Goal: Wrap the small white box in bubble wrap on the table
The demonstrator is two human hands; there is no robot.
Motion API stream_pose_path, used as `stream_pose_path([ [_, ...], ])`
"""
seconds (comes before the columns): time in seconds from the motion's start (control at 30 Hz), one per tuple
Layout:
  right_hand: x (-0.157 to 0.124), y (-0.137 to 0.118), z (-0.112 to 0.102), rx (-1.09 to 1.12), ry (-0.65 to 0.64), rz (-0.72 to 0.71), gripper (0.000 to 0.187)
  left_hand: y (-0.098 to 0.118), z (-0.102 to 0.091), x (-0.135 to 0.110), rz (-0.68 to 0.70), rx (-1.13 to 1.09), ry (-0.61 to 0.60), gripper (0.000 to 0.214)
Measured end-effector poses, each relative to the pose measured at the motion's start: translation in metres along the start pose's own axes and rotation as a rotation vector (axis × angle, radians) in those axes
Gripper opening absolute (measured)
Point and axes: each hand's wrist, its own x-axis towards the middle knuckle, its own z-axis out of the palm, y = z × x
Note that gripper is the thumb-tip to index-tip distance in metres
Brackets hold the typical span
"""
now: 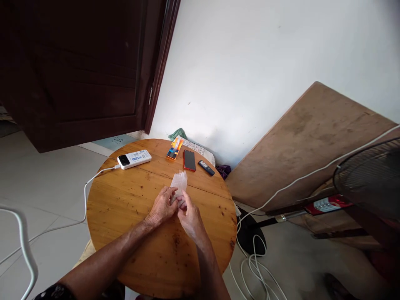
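A small translucent whitish piece of what looks like bubble wrap point(179, 180) is held over the middle of a round wooden table point(125, 200). My left hand point(163, 203) grips its near end from the left, fingers bent. From the right, my right hand point(189, 214) pinches the same end, thumb and fingertips close to those of the left. The far end of the wrap sticks out loose beyond both hands. Between the fingers, the gripped edge is partly hidden.
On the table lie a white power bank point(137, 158) with a cable, an orange-and-blue packet point(173, 153), a red-edged phone point(189, 160) and a dark remote-like device point(206, 167). A fan point(368, 179) and loose white cable point(258, 266) are at right. A dark door point(93, 100) stands left.
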Motion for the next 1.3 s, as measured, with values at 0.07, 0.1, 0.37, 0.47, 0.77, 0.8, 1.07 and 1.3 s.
stream_pose_path([
  [0.07, 0.000, 0.003, -0.009, 0.097, -0.057, -0.020, 0.065, -0.003, 0.002, 0.000, 0.016, 0.024, -0.002, 0.041],
  [0.1, 0.000, 0.005, -0.015, 0.131, -0.060, -0.015, 0.061, -0.003, 0.002, 0.000, 0.025, 0.039, -0.006, 0.042],
  [0.37, 0.037, 0.005, -0.043, -0.265, -0.030, -0.146, 0.047, 0.000, 0.003, -0.003, 0.032, 0.104, -0.034, 0.041],
  [0.47, 0.057, 0.000, -0.037, -0.439, -0.113, -0.277, 0.053, 0.002, 0.003, -0.003, 0.016, 0.104, -0.048, 0.045],
  [0.77, 0.083, -0.001, -0.049, -0.592, -0.194, -0.416, 0.027, 0.002, 0.003, 0.000, 0.039, 0.155, -0.081, 0.061],
  [0.8, 0.085, -0.001, -0.050, -0.598, -0.199, -0.417, 0.026, 0.003, 0.003, 0.000, 0.039, 0.160, -0.080, 0.060],
  [1.07, 0.095, 0.020, -0.028, -0.435, -0.234, -0.337, 0.018, 0.008, -0.002, -0.004, 0.156, 0.277, -0.091, 0.062],
  [1.3, 0.078, 0.041, -0.041, -0.206, 0.084, -0.197, 0.024, 0.007, -0.002, -0.004, 0.213, 0.370, -0.105, 0.042],
])
